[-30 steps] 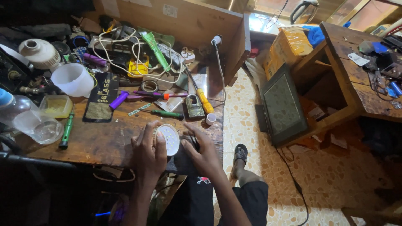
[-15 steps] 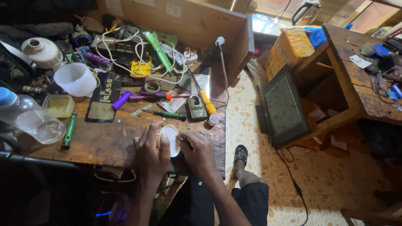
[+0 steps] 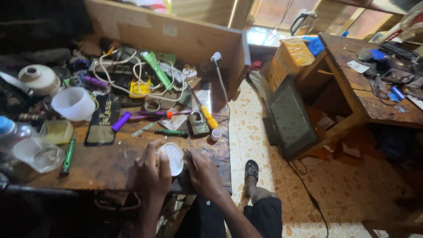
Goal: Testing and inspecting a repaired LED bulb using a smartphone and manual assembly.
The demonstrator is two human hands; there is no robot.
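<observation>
**Round white piece held at the bench edge**

We see the cluttered wooden workbench (image 3: 101, 163) first. At its near edge, our left hand (image 3: 152, 174) curls around a small round white piece (image 3: 172, 158), steadying it, while our right hand (image 3: 203, 172) pinches a thin tool against it.

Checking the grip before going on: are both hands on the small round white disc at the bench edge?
Yes, the left hand and right hand flank the small round white disc.
</observation>
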